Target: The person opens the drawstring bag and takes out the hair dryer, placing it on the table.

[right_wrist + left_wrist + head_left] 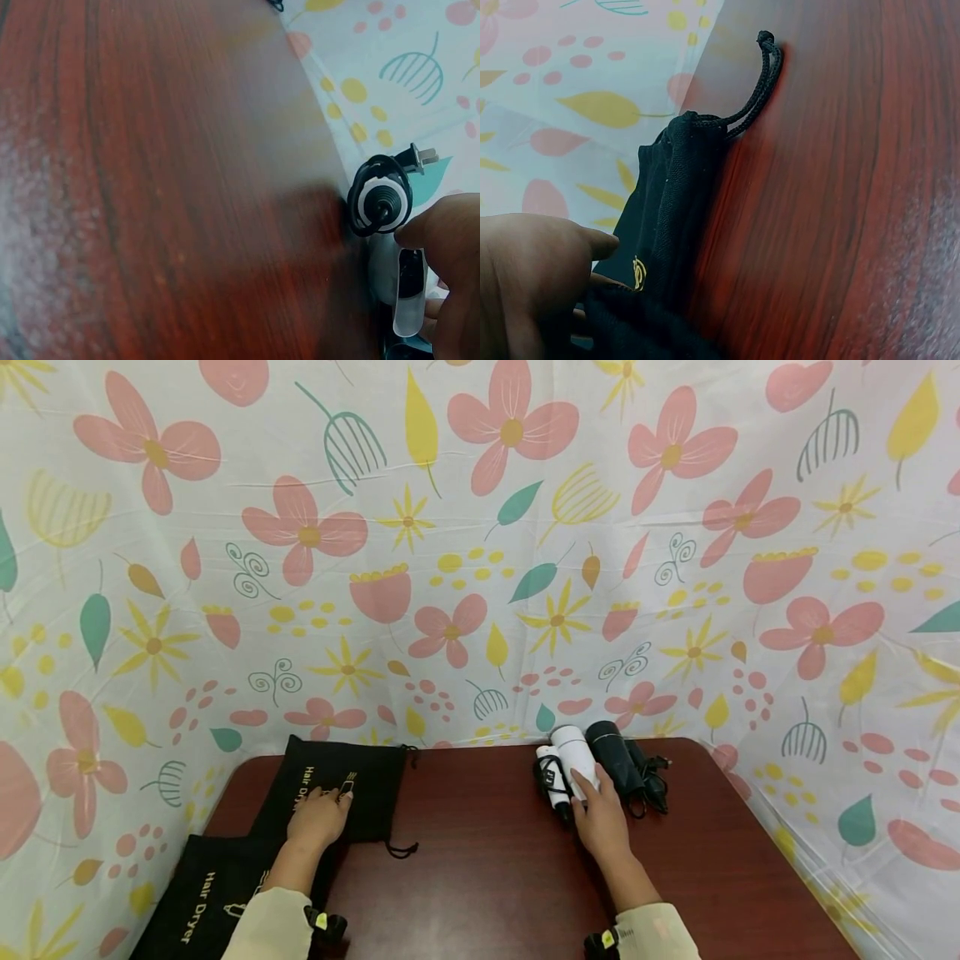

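Observation:
My left hand (pixel 318 818) is on the upper of two black drawstring bags, its fingers pinching the cloth near the gold print. That upper black bag (pixel 375 768) reads "Hair Dryer"; its side and knotted cord (pixel 769 75) show in the left wrist view. The lower bag (pixel 187 893) lies partly beneath it, nearer me. At the back right, my right hand (pixel 600 818) grips a white folding hair dryer (pixel 572 752), thumb and fingers about it. Its black cord (pixel 360 199) is wound round the handle end, with the plug (pixel 416 158) sticking out. My palm hides part of the dryer.
A dark hair dryer (pixel 611 760) with its cord bundled lies just right of the white one. Both dryers are near the far edge of the brown wooden table (pixel 480 868). Floral cloth (pixel 450 568) hangs close behind and along both sides.

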`<state>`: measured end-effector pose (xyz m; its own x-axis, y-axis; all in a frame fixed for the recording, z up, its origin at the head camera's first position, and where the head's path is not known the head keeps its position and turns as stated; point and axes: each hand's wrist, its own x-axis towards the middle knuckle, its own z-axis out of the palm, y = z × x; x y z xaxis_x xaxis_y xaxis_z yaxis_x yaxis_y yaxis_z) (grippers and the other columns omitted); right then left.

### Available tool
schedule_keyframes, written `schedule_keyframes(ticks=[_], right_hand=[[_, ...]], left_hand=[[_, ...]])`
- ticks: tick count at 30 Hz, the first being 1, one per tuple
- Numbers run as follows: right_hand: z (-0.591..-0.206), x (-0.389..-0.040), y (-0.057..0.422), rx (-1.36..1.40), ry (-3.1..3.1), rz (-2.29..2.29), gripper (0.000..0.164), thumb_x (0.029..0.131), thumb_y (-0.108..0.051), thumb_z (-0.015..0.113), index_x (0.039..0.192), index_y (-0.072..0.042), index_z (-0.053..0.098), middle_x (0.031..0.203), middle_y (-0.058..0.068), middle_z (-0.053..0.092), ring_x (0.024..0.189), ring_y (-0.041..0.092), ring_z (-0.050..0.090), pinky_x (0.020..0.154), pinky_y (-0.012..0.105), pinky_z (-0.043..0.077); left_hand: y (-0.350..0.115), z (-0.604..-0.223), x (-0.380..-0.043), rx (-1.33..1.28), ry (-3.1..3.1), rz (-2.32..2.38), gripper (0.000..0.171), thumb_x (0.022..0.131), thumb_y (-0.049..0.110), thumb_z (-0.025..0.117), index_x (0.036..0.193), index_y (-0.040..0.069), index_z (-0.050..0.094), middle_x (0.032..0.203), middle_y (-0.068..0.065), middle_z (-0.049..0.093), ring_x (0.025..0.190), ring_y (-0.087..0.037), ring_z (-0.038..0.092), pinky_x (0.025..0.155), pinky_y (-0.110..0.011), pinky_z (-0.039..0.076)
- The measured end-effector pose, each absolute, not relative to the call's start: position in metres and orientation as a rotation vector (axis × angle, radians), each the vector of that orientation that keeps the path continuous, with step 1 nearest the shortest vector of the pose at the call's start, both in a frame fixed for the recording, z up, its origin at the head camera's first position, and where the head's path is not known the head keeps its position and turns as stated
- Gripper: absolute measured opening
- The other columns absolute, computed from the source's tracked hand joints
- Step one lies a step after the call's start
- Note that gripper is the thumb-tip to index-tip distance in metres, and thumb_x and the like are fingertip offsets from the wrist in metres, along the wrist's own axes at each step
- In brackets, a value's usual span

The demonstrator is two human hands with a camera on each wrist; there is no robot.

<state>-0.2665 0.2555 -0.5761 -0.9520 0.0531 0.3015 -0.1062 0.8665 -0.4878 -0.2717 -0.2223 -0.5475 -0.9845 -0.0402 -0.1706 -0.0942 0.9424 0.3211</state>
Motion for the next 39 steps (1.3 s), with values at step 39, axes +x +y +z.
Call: schedule_keyframes(ticks=[39], right_hand=[[-0.575,-0.274,0.257,0.026,-2.733,0.739,0.051,0.098,-0.011,0.063,0.148,-0.011,0.052,0.161,0.029,0.027,0.143,0.051,0.034,0.107,0.065,0.041]], left_hand=[[-0.25,-0.545,-0.272,-0.181,2.908,0.439,0.059,0.11,0.034,0.03,0.146,-0.01,0.043,0.153,-0.038,0.034,0.146,-0.054,0.025,0.119,-0.069,0.021]])
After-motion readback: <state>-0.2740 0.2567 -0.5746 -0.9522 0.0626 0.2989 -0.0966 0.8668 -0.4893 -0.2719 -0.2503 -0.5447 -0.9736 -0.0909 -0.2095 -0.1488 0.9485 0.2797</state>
